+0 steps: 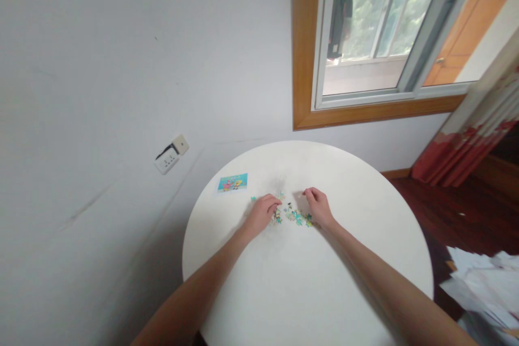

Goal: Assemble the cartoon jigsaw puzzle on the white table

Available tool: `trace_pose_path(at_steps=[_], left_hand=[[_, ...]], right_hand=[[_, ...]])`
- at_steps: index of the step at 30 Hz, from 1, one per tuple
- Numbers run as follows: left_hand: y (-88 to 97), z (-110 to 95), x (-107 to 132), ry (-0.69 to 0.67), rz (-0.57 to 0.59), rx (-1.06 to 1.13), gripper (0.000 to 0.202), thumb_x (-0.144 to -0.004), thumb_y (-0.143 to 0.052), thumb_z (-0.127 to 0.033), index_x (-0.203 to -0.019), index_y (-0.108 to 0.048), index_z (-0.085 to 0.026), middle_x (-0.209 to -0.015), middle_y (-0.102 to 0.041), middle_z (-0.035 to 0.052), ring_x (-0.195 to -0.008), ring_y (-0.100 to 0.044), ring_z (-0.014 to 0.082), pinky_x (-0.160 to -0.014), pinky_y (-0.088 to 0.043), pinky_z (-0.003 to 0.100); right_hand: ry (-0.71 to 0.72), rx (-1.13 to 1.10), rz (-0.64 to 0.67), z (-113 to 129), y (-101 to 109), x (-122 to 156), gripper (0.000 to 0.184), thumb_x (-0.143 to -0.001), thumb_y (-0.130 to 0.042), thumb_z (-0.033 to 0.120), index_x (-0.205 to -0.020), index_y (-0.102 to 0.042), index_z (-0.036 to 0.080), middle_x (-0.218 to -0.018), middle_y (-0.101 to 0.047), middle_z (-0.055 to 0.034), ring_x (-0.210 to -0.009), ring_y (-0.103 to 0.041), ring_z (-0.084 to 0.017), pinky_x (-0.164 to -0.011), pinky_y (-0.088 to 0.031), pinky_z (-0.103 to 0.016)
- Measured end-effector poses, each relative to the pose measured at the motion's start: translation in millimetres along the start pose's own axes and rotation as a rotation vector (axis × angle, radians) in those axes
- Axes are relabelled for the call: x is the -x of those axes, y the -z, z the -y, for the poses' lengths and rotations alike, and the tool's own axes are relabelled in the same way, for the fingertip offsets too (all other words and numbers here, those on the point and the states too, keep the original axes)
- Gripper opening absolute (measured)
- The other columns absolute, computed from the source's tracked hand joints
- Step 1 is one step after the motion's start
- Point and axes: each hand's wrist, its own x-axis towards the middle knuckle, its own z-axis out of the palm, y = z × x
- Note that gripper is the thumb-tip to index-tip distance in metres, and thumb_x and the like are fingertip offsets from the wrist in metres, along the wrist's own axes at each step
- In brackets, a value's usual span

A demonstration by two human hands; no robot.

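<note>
A small heap of loose jigsaw pieces (292,215), teal and yellow, lies near the middle of a round white table (324,281). My left hand (263,213) rests on the left side of the heap with its fingers curled down onto the pieces. My right hand (318,206) sits on the right side, its fingers bent and pinched at the heap's upper edge. What each hand's fingertips grip is too small to make out. A small colourful picture card (232,182) lies flat on the table to the left of the heap.
The table stands against a grey wall with a wall socket (167,161) at the left. A wood-framed window (365,43) is behind it. A red curtain (466,140) hangs at the right over a dark wooden floor, with white papers (482,281) at the lower right.
</note>
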Motion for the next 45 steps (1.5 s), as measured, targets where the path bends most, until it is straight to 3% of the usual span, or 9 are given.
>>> trace_pose_path(at_steps=[5, 8, 12, 17, 20, 27, 32, 36, 45], left_hand=[[8.9, 3.4, 1.1, 0.002, -0.023, 0.031, 0.025, -0.094, -0.051, -0.013, -0.102, -0.073, -0.020, -0.106, -0.071, 0.0062, -0.100, -0.065, 0.0178, -0.094, -0.049, 0.033], [12.8, 1.4, 7.0, -0.047, 0.095, -0.072, 0.032, -0.088, -0.067, -0.025, -0.119, -0.069, -0.024, -0.127, -0.066, 0.0070, -0.119, -0.057, 0.0232, -0.107, -0.042, 0.040], [14.4, -0.1, 14.3, -0.087, 0.250, -0.209, 0.054, -0.077, -0.081, -0.035, -0.128, -0.064, -0.030, -0.136, -0.059, 0.0056, -0.126, -0.050, 0.0280, -0.110, -0.037, 0.046], [10.9, 2.2, 10.2, -0.081, 0.219, -0.156, 0.019, -0.090, -0.064, -0.023, -0.108, -0.072, -0.025, -0.111, -0.065, 0.0054, -0.109, -0.057, 0.0213, -0.101, -0.043, 0.037], [13.6, 4.2, 3.5, -0.063, 0.186, -0.063, 0.017, -0.093, -0.056, -0.019, -0.101, -0.072, -0.021, -0.103, -0.067, 0.0054, -0.102, -0.060, 0.0192, -0.097, -0.046, 0.033], [59.5, 24.1, 8.9, 0.065, 0.138, -0.042, 0.032, -0.092, -0.055, -0.022, -0.122, -0.065, -0.021, -0.124, -0.066, 0.0076, -0.115, -0.060, 0.0215, -0.105, -0.044, 0.036], [78.3, 39.2, 50.8, 0.080, 0.234, -0.230, 0.064, -0.071, -0.082, -0.034, -0.131, -0.061, -0.025, -0.133, -0.059, 0.0105, -0.123, -0.053, 0.0291, -0.109, -0.040, 0.044], [72.1, 32.4, 66.8, 0.071, 0.207, -0.220, 0.028, -0.085, -0.068, -0.027, -0.112, -0.069, -0.023, -0.113, -0.065, 0.0076, -0.109, -0.058, 0.0233, -0.101, -0.044, 0.038], [71.8, 46.4, 57.2, 0.286, 0.063, -0.041, 0.018, -0.086, -0.057, -0.023, -0.094, -0.071, -0.017, -0.086, -0.073, 0.0048, -0.075, -0.067, 0.0176, -0.073, -0.051, 0.028]], right_hand=[[0.049, -0.042, 0.187, 0.4, 5.5, 5.6, 0.046, -0.094, -0.041, 0.052, -0.082, -0.069, 0.017, -0.075, -0.067, -0.0057, -0.074, -0.060, -0.019, -0.072, -0.046, -0.032], [0.240, 0.175, 0.316, 4.4, 11.8, 20.6, 0.042, -0.090, -0.053, 0.053, -0.104, -0.071, 0.018, -0.107, -0.070, -0.0116, -0.103, -0.061, -0.025, -0.092, -0.046, -0.041], [0.437, 0.536, 0.467, 13.8, 10.5, 41.9, 0.059, -0.082, -0.070, 0.050, -0.133, -0.058, 0.023, -0.140, -0.054, -0.0135, -0.129, -0.044, -0.031, -0.107, -0.034, -0.048], [0.376, 0.681, 0.450, 21.2, -9.7, 38.9, 0.021, -0.093, -0.060, 0.030, -0.112, -0.063, 0.023, -0.116, -0.062, -0.0087, -0.109, -0.052, -0.023, -0.093, -0.040, -0.036], [0.374, 0.692, 0.493, 22.0, -21.2, 28.6, 0.010, -0.093, -0.060, 0.029, -0.097, -0.062, 0.020, -0.100, -0.063, -0.0066, -0.094, -0.054, -0.020, -0.083, -0.039, -0.031], [0.335, 0.561, 0.496, 23.6, -41.9, 12.2, 0.018, -0.099, -0.045, 0.026, -0.094, -0.061, 0.019, -0.083, -0.065, -0.0034, -0.080, -0.056, -0.017, -0.076, -0.038, -0.027], [0.433, 0.519, 0.417, 26.1, -52.3, 4.9, 0.028, -0.098, -0.049, 0.032, -0.119, -0.063, 0.020, -0.122, -0.064, -0.0108, -0.115, -0.052, -0.022, -0.097, -0.038, -0.034], [0.587, 0.566, 0.583, 27.7, -56.5, 4.8, 0.046, -0.091, -0.061, 0.049, -0.129, -0.060, 0.023, -0.142, -0.052, -0.0117, -0.130, -0.043, -0.027, -0.107, -0.031, -0.042], [0.493, 0.613, 0.593, 29.7, -55.3, 6.8, 0.015, -0.094, -0.058, 0.030, -0.087, -0.063, 0.019, -0.090, -0.065, -0.0053, -0.087, -0.056, -0.018, -0.078, -0.038, -0.028]])
